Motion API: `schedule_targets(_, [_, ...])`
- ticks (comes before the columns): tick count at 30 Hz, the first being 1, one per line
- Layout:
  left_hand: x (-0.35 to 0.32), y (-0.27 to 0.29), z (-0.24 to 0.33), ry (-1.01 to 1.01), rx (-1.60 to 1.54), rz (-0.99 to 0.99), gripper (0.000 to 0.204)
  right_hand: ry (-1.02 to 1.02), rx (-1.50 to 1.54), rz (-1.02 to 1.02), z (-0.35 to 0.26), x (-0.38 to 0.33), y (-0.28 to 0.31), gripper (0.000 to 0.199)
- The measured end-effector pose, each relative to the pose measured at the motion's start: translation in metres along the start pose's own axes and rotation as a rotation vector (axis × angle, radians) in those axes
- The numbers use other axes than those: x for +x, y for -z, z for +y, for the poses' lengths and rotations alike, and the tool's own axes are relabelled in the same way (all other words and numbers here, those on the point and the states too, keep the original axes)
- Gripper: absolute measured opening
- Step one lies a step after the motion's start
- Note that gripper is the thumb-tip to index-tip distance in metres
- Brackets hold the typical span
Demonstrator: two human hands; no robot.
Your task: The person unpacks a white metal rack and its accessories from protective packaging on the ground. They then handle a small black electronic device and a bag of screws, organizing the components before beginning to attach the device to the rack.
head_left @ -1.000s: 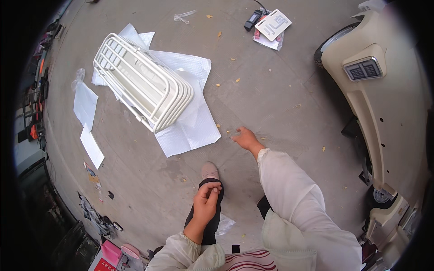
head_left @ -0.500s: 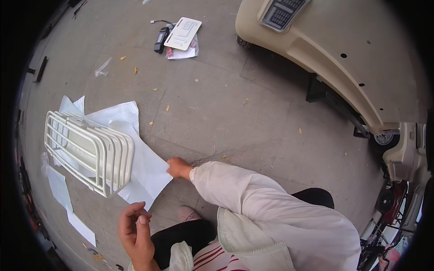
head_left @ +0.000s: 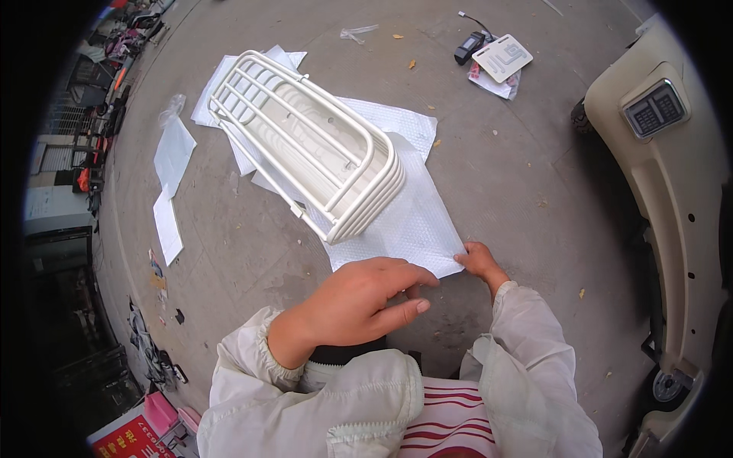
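Both hands worked at the near edge of a white bubble-textured plastic sheet [head_left: 416,225] spread on the grey concrete ground [head_left: 527,183]. Right hand [head_left: 479,262] pinched the sheet's near right corner between its fingers. Left hand [head_left: 359,301] hovered open, fingers loosely extended, just by the sheet's near edge. On the sheet lay a stack of cream-white metal wire racks [head_left: 309,141], tilted.

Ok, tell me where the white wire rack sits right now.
In the head view the white wire rack lies upper left of centre on white wrapping sheets on the concrete floor, beyond both hands.
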State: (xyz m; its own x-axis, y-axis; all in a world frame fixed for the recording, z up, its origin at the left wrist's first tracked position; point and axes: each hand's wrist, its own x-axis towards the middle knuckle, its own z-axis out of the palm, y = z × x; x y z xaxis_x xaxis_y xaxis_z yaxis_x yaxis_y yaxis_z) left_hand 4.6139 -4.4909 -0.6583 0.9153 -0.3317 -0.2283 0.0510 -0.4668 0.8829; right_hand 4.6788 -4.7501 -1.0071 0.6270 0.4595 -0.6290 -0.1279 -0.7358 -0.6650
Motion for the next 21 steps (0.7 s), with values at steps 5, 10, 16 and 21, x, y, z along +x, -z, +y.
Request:
schedule_targets(5, [-0.014,0.032,-0.023,0.184,-0.423,0.354,0.029,-0.178,0.044,-0.144,0.072,-0.03,0.058,0.03])
schedule_targets(10, [-0.031,0.053,-0.176,0.531,-0.506,1.202,0.068,-0.233,-0.22,-0.087,0.105,-0.05,0.092,0.033])
schedule_targets(16, [-0.005,0.007,-0.25,0.683,-0.802,1.034,0.095,0.049,-0.121,0.371,-0.026,-0.044,0.117,0.048])
schedule_targets(21, [0.018,0.034,-0.235,0.827,-0.86,1.201,0.096,0.354,0.126,0.407,-0.196,-0.023,0.106,0.056])
